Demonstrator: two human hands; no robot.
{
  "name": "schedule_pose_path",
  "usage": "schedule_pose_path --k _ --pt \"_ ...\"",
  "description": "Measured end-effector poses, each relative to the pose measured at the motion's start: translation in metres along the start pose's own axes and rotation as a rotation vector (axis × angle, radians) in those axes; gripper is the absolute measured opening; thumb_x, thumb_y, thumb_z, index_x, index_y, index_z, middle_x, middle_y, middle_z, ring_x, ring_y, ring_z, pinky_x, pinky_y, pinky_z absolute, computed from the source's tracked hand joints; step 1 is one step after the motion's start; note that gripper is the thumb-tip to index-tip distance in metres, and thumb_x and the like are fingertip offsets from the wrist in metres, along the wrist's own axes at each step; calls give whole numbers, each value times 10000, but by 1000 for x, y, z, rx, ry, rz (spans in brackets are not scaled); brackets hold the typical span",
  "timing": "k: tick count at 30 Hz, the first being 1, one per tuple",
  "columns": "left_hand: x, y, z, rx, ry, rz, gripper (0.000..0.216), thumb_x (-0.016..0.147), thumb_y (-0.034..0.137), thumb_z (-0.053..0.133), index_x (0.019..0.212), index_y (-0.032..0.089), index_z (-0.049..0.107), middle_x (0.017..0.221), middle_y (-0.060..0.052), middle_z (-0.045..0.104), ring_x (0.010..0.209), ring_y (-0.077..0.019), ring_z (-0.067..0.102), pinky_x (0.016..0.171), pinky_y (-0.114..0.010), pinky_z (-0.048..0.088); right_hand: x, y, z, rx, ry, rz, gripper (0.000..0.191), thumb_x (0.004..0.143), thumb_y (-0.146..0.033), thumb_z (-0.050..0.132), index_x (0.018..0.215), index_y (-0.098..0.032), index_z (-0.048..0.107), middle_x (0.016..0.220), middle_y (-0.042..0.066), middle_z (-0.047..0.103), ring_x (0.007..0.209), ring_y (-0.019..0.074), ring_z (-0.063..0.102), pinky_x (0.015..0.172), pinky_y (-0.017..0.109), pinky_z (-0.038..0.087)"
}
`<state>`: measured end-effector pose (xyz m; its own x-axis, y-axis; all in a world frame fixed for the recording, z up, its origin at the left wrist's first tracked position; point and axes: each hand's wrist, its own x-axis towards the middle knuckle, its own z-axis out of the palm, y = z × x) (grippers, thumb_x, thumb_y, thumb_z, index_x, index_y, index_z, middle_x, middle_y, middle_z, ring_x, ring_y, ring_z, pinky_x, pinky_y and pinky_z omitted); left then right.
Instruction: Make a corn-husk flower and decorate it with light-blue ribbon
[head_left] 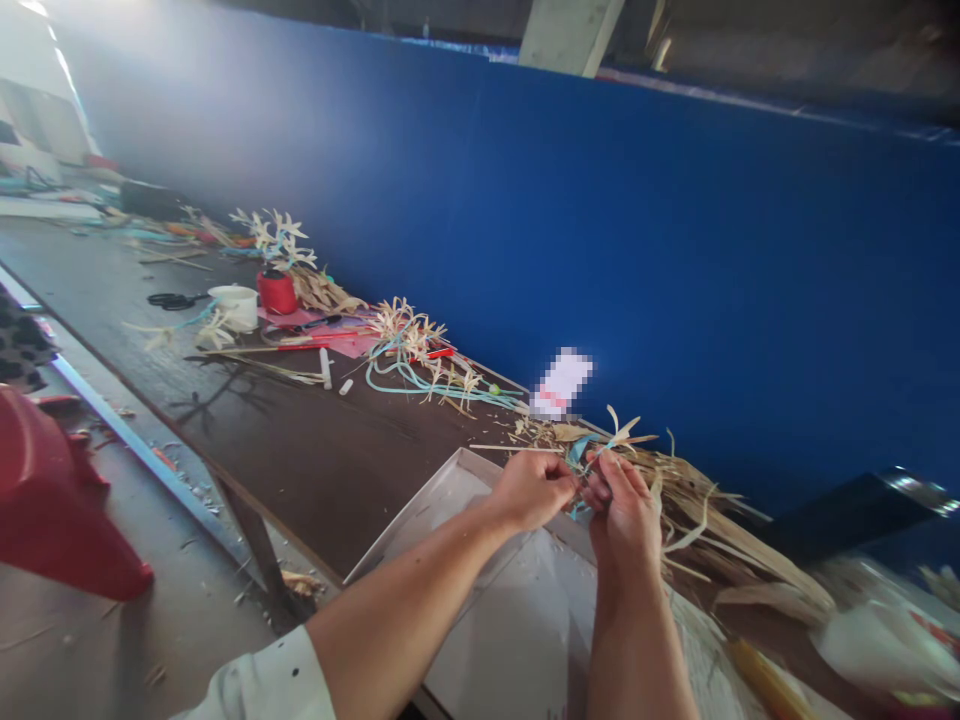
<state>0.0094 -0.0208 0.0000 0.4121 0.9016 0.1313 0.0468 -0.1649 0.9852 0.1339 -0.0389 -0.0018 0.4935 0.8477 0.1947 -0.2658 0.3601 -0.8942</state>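
Observation:
My right hand [624, 492] pinches the stem of a flower made of dried husk [624, 432], whose pale narrow petals spread above the fingertips. Close beside it, my left hand [536, 488] is closed, thumb against fingers, at a light blue strip [579, 450] that runs down between the two hands. What exactly its fingertips grip is too small to make out. Both hands are over the far edge of a shallow white box [480, 600]. Dried husk strips [720, 515] lie in a heap just right of my right hand.
More husk flowers [409, 330] with light blue stems [420, 385] lie along the blue wall [637, 230]. Farther left are a white cup [234, 308], a red thread spool [277, 292] and black scissors [176, 300]. A red plastic stool [60, 500] stands on the floor.

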Motion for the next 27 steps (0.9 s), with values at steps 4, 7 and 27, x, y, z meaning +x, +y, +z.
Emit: schedule_pose_path --k 4,7,27 --pt "-1 1 0 25 10 5 244 697 343 520 691 133 645 563 2 574 533 -90 474 485 -194 329 1 1 -1 -17 -9 -10 224 638 -312 724 765 -159 622 773 26 608 442 13 297 367 147 201" --pt "0 -1 0 25 7 15 251 703 351 516 696 135 643 560 3 571 538 -92 478 488 -195 330 1 2 -1 -13 -15 -9 215 636 -296 727 760 -156 622 764 22 605 440 11 290 365 144 194" --pt "-1 -7 5 183 58 130 256 750 338 489 725 143 652 643 -8 609 611 -112 513 532 -202 342 0 0 2 -22 -7 14 252 600 -319 743 741 -152 618 754 14 593 440 13 287 356 151 194"
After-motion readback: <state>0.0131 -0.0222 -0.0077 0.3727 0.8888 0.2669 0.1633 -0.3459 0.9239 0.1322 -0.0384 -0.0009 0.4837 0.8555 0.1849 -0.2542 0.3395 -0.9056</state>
